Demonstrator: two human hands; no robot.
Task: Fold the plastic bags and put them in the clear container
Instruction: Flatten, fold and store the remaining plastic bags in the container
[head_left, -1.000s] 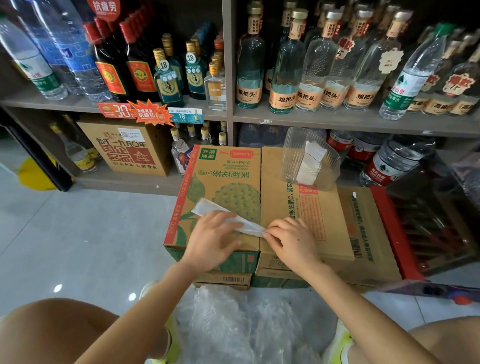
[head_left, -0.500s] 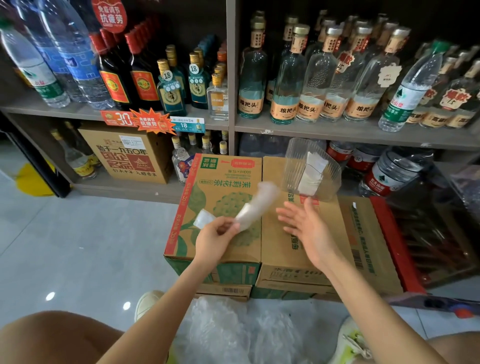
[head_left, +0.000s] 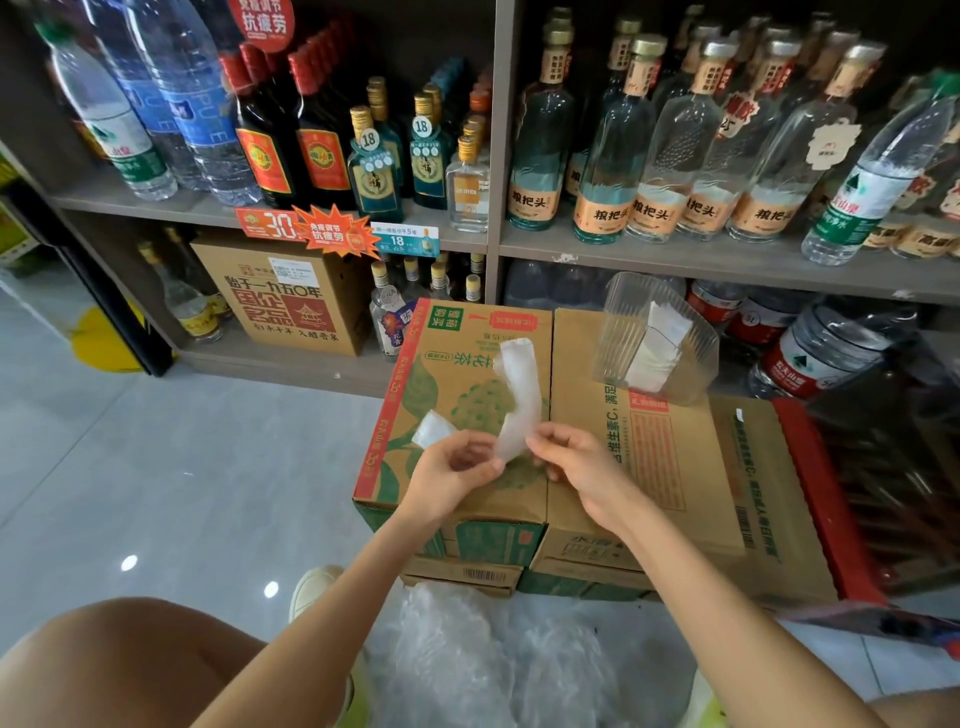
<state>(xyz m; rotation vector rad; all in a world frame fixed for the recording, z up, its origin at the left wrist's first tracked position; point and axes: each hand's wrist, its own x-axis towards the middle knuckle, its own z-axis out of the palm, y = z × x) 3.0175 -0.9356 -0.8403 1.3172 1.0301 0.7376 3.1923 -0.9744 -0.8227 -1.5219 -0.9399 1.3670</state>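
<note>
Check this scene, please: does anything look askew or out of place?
The clear ribbed plastic container sits tilted, not upright, at the back edge of the brown cardboard box, its mouth toward the person. The folded white bags inside lean with it. Nothing looks spilled.

Two cardboard cartons sit side by side on the grey tiled floor (head_left: 182, 467): a green-and-red printed carton (head_left: 457, 374) and a plain brown carton (head_left: 670, 467). Behind them, grey shelves (head_left: 727, 265) carry orange-labelled clear glass bottles (head_left: 602, 156).

the clear container (head_left: 613, 332) sits on cardboard boxes (head_left: 670, 467) on the tiled floor (head_left: 182, 467), beside loose plastic bags (head_left: 493, 665).
</note>
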